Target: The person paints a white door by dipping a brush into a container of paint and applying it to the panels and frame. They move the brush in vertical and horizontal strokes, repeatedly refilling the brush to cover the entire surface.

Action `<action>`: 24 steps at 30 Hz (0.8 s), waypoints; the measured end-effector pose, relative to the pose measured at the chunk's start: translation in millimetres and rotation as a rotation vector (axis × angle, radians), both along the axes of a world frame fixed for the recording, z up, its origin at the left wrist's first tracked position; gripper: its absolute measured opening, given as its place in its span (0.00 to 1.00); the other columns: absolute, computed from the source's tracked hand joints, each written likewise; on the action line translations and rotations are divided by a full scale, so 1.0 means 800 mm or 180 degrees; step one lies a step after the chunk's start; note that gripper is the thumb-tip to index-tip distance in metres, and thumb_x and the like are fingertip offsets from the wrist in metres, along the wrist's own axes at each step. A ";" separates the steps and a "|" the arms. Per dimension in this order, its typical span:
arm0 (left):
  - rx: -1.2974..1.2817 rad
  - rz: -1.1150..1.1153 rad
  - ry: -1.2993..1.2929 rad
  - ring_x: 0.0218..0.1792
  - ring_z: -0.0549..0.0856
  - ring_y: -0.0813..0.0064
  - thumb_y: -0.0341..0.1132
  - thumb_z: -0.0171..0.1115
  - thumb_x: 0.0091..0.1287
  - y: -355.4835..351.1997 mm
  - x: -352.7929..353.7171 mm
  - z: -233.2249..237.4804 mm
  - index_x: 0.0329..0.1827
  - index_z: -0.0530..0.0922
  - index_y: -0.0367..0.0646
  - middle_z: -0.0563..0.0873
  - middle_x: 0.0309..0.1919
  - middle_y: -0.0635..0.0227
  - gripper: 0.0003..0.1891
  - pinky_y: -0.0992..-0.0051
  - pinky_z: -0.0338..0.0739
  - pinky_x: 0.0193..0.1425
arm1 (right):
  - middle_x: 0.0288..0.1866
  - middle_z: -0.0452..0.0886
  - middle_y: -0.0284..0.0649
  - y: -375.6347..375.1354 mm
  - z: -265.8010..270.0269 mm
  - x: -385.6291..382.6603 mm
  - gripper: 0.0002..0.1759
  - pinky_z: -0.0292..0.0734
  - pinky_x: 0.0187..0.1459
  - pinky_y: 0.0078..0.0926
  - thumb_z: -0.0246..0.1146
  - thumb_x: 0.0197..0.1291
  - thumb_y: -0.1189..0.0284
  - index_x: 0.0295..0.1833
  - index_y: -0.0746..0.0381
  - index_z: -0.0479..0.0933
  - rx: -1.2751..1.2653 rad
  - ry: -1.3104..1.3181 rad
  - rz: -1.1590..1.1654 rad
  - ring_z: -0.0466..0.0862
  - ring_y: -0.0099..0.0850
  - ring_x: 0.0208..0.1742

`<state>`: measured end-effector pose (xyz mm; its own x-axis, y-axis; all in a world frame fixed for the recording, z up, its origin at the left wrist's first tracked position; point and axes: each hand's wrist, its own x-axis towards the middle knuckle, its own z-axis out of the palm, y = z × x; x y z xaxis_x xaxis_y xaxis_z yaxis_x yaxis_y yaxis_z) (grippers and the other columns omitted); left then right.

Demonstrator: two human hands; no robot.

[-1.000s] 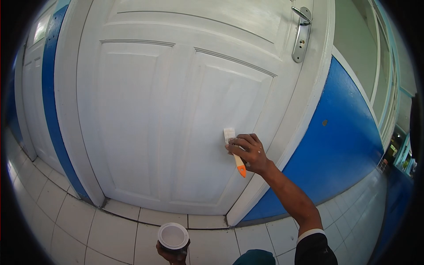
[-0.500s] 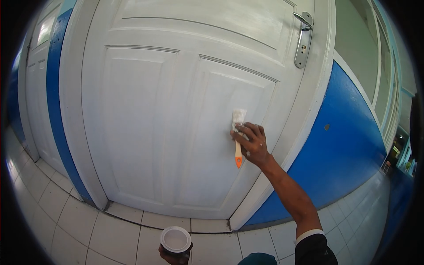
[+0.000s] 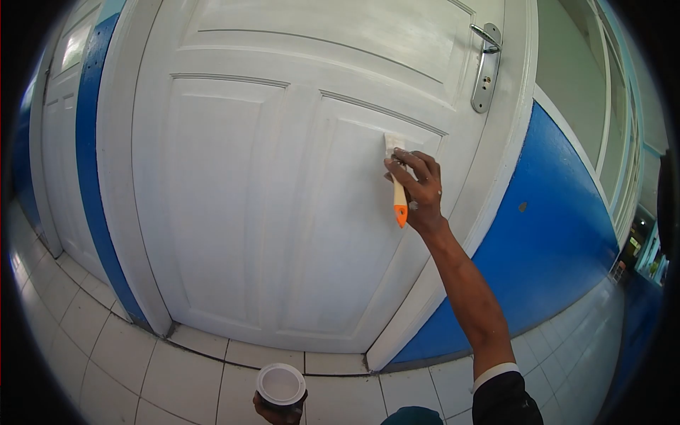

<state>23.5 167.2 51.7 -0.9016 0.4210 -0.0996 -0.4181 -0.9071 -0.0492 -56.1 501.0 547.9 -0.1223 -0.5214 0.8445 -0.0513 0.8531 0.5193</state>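
Note:
Pinched in my right hand (image 3: 419,185) is a paintbrush (image 3: 400,193) with a pale wooden handle and an orange tip. Its bristles point up and lie against the lower right panel of a white door (image 3: 297,177), close under the panel's top moulding. White specks of paint dot the hand. At the bottom of the view my left hand (image 3: 280,412) is wrapped round a small tub (image 3: 282,383) with a white rim, held upright above the floor. White shows inside the tub.
A metal lever handle with its lock plate (image 3: 486,78) sits at the door's upper right. Blue wall (image 3: 545,205) lies beyond the white frame on the right. Pale tiles (image 3: 177,375) cover the floor, and a second white door (image 3: 60,163) stands at far left.
My right hand has moved the paintbrush up and slightly right along the door panel. My left hand and the tub have stayed nearly in place.

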 end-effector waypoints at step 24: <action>0.0046 -0.0028 -0.0146 0.73 0.80 0.36 0.60 0.63 0.71 -0.005 0.001 0.004 0.83 0.72 0.53 0.78 0.78 0.53 0.39 0.23 0.84 0.61 | 0.54 0.91 0.36 -0.045 -0.080 0.016 0.21 0.80 0.55 0.38 0.79 0.55 0.83 0.54 0.56 0.89 -0.0376 -0.1634 0.0492 0.87 0.38 0.53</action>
